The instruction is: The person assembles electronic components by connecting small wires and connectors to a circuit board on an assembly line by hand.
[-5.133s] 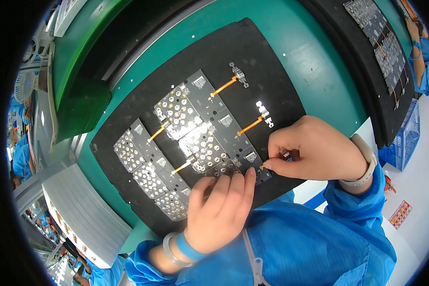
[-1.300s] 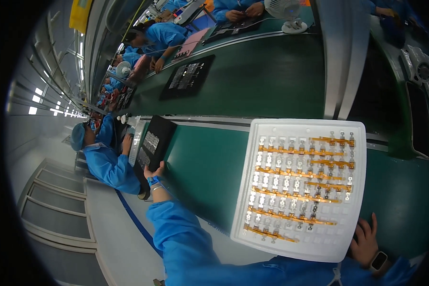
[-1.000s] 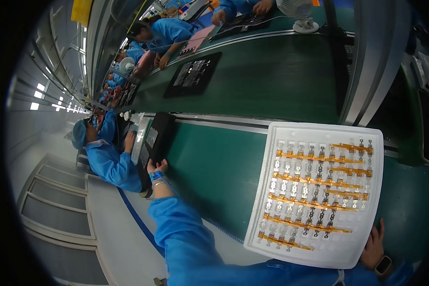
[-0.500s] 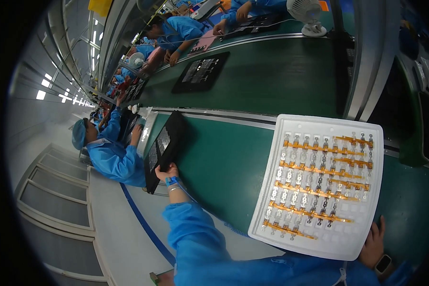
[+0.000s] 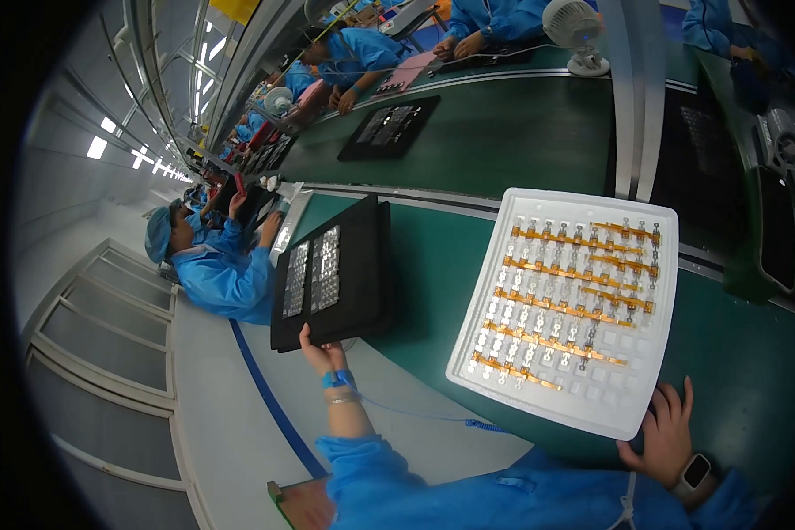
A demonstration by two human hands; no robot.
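My left hand [image 5: 324, 355] grips the near edge of a black tray [image 5: 355, 309], thumb on top and the other fingers hidden below. Tilted over the left end of the green bench, this tray carries rows of small silvery parts, and another dark layer shows beneath it. A white foam tray [image 5: 583, 406] lies in front of me with rows of orange flexible circuit strips [image 5: 561, 309] and small metal pieces. Beside its near right corner rests my right hand [image 5: 667, 433], fingers spread on the bench, thumb close to the tray's edge; whether it touches is hard to tell.
A co-worker in blue [image 5: 216, 274] sits at the left. Across a dark green belt [image 5: 503, 124] other workers handle small parts; another black tray [image 5: 389, 128] lies on it. A white fan [image 5: 574, 35] stands at the back. A blue coiled cord [image 5: 486, 427] runs from my left wrist.
The black tray has come nearer and turned, so its top faces me more, with my left hand still on it. The view has shifted, and more of my right hand shows.
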